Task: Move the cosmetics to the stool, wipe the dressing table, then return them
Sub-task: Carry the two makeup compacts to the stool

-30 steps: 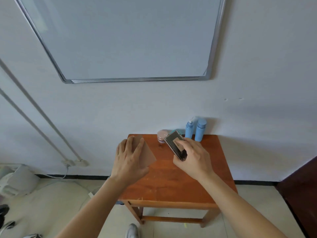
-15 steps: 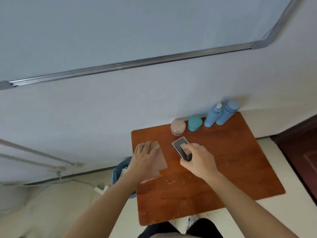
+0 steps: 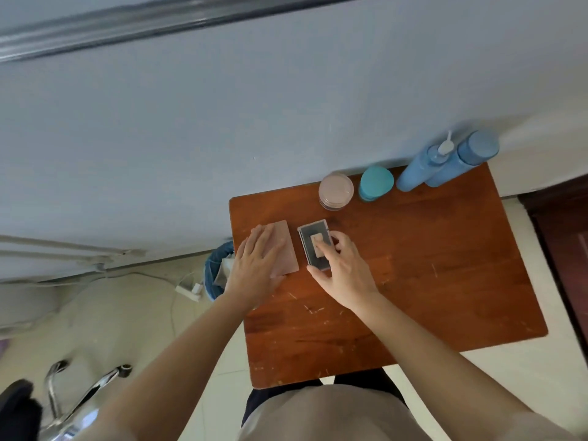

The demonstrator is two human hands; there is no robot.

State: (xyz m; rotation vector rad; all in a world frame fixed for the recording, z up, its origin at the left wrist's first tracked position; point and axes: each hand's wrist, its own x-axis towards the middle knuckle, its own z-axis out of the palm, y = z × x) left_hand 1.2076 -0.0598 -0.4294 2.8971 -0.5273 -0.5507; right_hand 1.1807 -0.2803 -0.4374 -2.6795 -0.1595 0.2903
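A flat pink case [image 3: 289, 246] lies at the left of the wooden table top [image 3: 413, 281], and my left hand [image 3: 256, 268] rests flat on it with straight fingers. Just right of it lies a dark grey compact [image 3: 311, 240]. My right hand [image 3: 343, 272] holds the compact, with the index finger on its lid, the thumb at its near end and curled fingers along its right side. Along the wall stand a pink-lidded jar [image 3: 336, 190], a teal jar [image 3: 376, 183], a blue pump bottle [image 3: 418, 170] and a blue capped bottle [image 3: 461, 160].
A blue waste bin [image 3: 218, 268] stands on the floor against the table's left edge, with a white power strip [image 3: 190, 288] beside it. Chrome chair legs [image 3: 79, 393] show at lower left. A dark wooden door [image 3: 566, 249] is at the right.
The view tilted down over the table. Both hands lowered their cases onto the table top; the dark compact, tilted before, now lies flat beside the pink case.
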